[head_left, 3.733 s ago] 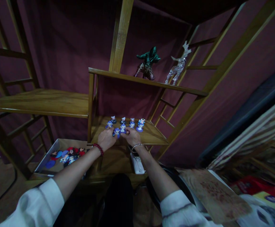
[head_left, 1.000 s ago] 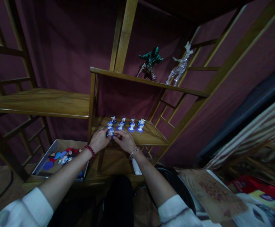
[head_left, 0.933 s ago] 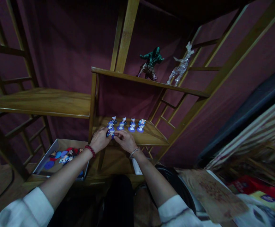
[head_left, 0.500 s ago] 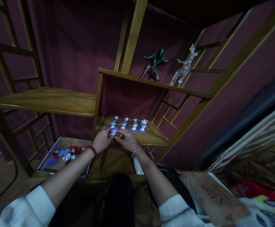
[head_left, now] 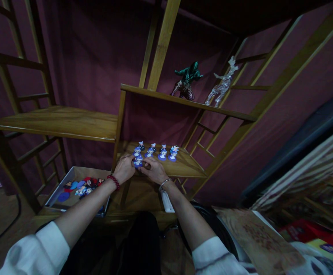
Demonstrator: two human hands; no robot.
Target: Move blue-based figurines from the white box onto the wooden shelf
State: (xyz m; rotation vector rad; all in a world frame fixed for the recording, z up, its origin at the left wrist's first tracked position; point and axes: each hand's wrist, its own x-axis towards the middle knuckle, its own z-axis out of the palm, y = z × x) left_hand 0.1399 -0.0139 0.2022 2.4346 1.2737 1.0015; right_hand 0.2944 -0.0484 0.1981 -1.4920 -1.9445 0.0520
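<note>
Between my two hands, at the front left of the small lower shelf (head_left: 183, 168), is a purple-and-white figurine (head_left: 138, 161) on a round purple base. My left hand (head_left: 125, 168), with a red bead bracelet at the wrist, has its fingers closed on the figurine's left side. From the right, my right hand (head_left: 154, 169) pinches the same figurine; a silver bangle circles that wrist. Just behind stands a row of similar purple figurines, among them one at the right end (head_left: 172, 154). A back row of small dark figurines (head_left: 153, 146) ends in a blue-and-white one (head_left: 174, 148).
An open box (head_left: 69, 176) of loose figurines and purple discs sits at lower left. On the upper shelf (head_left: 160, 94) stand a green hooded figure (head_left: 187, 80) and a clear deer-like figure (head_left: 222, 84). A wooden post (head_left: 119, 126) borders the lower shelf's left side.
The view shifts very slightly. Both hands stay at the same figurine on the shelf's front left, and the other figurines keep their places.
</note>
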